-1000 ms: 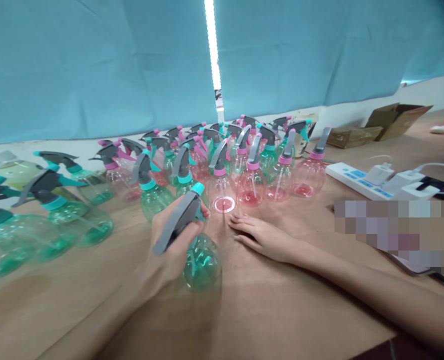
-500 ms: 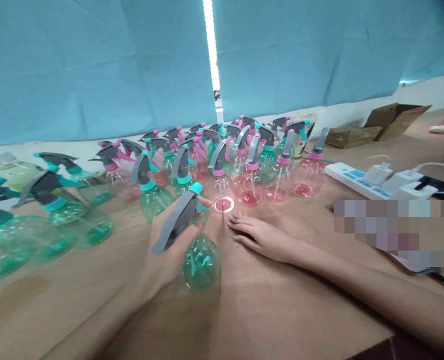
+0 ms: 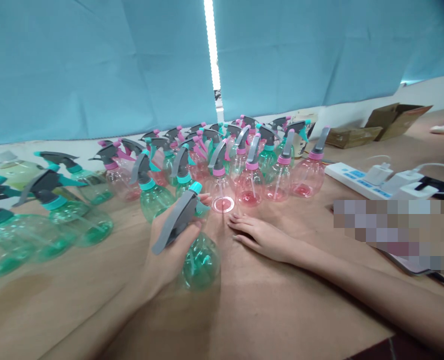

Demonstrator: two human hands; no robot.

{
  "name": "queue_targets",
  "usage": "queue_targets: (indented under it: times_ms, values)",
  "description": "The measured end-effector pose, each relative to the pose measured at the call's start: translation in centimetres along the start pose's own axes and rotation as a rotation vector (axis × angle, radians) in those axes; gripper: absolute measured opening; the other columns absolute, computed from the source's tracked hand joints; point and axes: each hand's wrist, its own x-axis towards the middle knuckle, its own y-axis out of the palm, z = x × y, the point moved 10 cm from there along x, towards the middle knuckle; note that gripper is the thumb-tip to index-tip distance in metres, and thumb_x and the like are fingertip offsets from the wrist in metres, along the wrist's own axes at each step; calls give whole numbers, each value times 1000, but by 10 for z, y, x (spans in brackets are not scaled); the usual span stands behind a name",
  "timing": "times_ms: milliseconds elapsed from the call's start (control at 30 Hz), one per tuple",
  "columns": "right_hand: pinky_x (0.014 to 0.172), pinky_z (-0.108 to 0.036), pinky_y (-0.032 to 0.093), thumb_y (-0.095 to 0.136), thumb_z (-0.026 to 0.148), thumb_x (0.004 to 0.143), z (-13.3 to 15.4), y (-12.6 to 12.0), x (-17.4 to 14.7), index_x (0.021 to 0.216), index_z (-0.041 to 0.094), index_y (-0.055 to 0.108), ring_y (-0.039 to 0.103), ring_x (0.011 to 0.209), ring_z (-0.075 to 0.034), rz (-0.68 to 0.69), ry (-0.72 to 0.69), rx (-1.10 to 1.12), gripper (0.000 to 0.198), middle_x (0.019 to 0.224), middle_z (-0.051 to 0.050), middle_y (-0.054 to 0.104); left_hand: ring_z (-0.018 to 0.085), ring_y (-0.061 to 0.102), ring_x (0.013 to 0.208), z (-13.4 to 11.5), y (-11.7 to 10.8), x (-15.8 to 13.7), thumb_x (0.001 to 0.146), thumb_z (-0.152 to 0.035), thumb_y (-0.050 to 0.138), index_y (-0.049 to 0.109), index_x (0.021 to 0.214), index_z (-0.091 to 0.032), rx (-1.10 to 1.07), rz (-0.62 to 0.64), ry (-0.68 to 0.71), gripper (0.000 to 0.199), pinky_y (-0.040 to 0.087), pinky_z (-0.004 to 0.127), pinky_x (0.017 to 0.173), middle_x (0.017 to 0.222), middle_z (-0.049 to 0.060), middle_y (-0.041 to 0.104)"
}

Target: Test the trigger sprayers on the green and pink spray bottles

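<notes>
My left hand (image 3: 171, 250) is closed round the neck of a green spray bottle (image 3: 201, 265) with a grey trigger head and teal nozzle. The bottle leans, its head towards the left hand's back. Flat on the table, my right hand (image 3: 261, 235) rests with fingers stretched out and nothing in it. Just beyond its fingertips stands a pink spray bottle (image 3: 223, 192). Another pink spray bottle (image 3: 249, 185) is to the right of that one. Behind my left hand is a green spray bottle (image 3: 156, 200), partly covered by the hand.
Several green and pink bottles crowd the back of the table (image 3: 282, 305). More green bottles (image 3: 79, 220) stand at the left. On the right lie a white power strip (image 3: 353, 180) with plugs and a blurred-out device. An open cardboard box (image 3: 394, 120) sits at the back right.
Almost nothing differs. My left hand still grips the green spray bottle, and my right hand stays flat on the table.
</notes>
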Motion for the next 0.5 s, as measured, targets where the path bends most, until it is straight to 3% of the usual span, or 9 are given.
queue_targets:
  times_ms: [500]
  values:
    - [115,-46,37,44,30,100,1,0,0,135,14,56,45,136,-26,-9,-8,2,41,143,-13,53,24,63,109,0,3,1,82,-25,56,66,113,-26,-3,27,16,33,48,36,91,121,2,68]
